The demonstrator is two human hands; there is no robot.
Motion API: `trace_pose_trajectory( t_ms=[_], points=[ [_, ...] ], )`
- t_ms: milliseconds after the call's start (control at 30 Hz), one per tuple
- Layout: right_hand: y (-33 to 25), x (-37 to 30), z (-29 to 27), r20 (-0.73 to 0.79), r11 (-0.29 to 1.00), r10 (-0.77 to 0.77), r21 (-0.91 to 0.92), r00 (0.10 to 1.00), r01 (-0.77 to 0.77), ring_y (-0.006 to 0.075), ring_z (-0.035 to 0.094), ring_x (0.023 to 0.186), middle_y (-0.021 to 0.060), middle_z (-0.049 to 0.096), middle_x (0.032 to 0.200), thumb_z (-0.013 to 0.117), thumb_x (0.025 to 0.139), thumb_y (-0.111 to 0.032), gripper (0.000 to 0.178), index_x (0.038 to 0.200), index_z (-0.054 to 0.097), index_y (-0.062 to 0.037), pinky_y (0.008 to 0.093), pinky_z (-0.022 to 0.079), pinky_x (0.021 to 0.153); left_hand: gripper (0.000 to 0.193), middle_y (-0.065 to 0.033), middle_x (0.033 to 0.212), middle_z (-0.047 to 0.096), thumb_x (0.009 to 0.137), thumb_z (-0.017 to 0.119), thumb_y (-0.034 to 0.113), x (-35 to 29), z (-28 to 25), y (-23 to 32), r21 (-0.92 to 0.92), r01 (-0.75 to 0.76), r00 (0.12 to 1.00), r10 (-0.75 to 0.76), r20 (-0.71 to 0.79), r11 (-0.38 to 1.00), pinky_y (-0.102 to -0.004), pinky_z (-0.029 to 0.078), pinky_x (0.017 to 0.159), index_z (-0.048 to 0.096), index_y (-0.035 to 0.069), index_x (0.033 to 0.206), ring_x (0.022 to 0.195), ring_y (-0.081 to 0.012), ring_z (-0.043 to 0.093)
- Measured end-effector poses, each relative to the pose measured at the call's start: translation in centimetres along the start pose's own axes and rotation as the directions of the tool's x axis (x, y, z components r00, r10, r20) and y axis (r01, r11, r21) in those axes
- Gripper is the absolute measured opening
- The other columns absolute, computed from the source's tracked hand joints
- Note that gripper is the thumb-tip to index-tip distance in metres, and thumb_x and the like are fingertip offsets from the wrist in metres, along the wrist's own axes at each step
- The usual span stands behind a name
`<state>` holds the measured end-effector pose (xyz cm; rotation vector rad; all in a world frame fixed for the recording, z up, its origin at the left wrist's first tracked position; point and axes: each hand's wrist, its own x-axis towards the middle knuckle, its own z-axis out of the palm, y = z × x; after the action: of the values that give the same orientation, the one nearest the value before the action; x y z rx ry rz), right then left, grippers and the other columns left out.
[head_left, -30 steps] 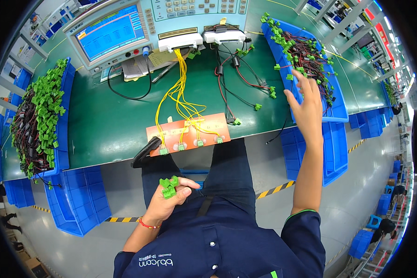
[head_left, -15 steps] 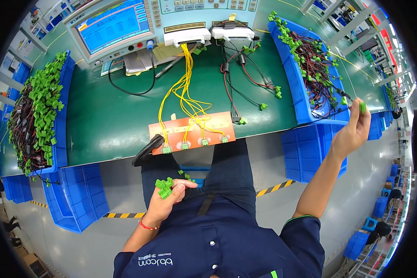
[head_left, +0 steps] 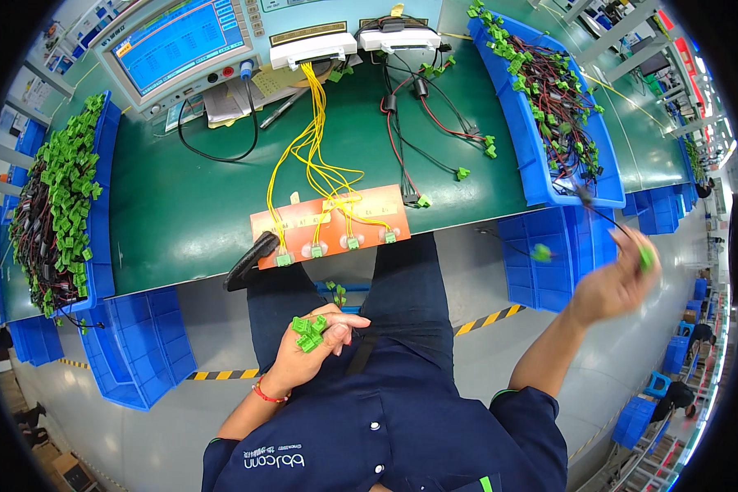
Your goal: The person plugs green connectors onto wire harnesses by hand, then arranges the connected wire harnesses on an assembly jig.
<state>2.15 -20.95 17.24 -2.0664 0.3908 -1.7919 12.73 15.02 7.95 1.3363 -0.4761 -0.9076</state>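
Grey flooring with black-and-yellow striped tape (head_left: 488, 320) shows beneath a green worktop (head_left: 180, 213) in a workshop. At its back stands a bench tester (head_left: 152, 102) with a lit blue screen (head_left: 176, 49). Yellow wires (head_left: 307, 139) run from a white connector block (head_left: 313, 52) on the tester to an orange board (head_left: 262, 228), which lies at the worktop's near edge with green sockets along its front. Beside the board, on its left, is a black handle-like piece (head_left: 248, 262). Red and black leads (head_left: 391, 143) trail from a second white block (head_left: 400, 40).

Before the person's lap, the left hand (head_left: 310, 354) has its grip closed around a cluster of green connectors (head_left: 309, 333). Out to the right, past the worktop edge, the right hand (head_left: 613, 285), blurred, has its grip clamped on a wire harness (head_left: 605, 216) with a green end; the harness reaches up toward a blue bin (head_left: 521, 156) filled with similar harnesses (head_left: 553, 102). Another blue bin (head_left: 101, 254), heaped with green-ended harnesses (head_left: 66, 180), stands on the left.
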Motion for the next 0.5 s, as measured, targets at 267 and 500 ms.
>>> trace_pose_trajectory(
  t_ms=[267,500],
  points=[
    [-8.9,-2.5,0.6,0.379,0.909,-0.299,0.393,0.875,0.140,0.0189,0.060,0.067,0.0087,0.064,0.074,0.071,0.084,-0.010,0.012,0.091,0.063,-0.0044,0.0358,0.049,0.066,0.027,-0.0043,0.089,0.054,0.099,0.051,0.011,0.4,1.0,0.4,-0.008,-0.068,0.997,0.068,-0.027,0.998,-0.0216,0.041,0.062,0.064,0.000,0.120,0.066,-0.0079,0.050],
    [-11.4,-10.6,6.0,0.739,0.842,-0.152,0.445,0.657,-0.305,0.0202,0.053,0.051,0.0063,0.057,0.061,0.079,0.069,0.004,0.023,0.075,0.058,-0.0040,0.0297,0.041,0.052,0.032,-0.0029,0.095,0.049,0.097,0.054,0.007,1.5,1.8,1.2,0.043,-0.179,0.983,0.181,-0.026,0.983,-0.0224,0.042,0.062,0.061,0.005,0.129,0.071,-0.0070,0.049]
  ],
)
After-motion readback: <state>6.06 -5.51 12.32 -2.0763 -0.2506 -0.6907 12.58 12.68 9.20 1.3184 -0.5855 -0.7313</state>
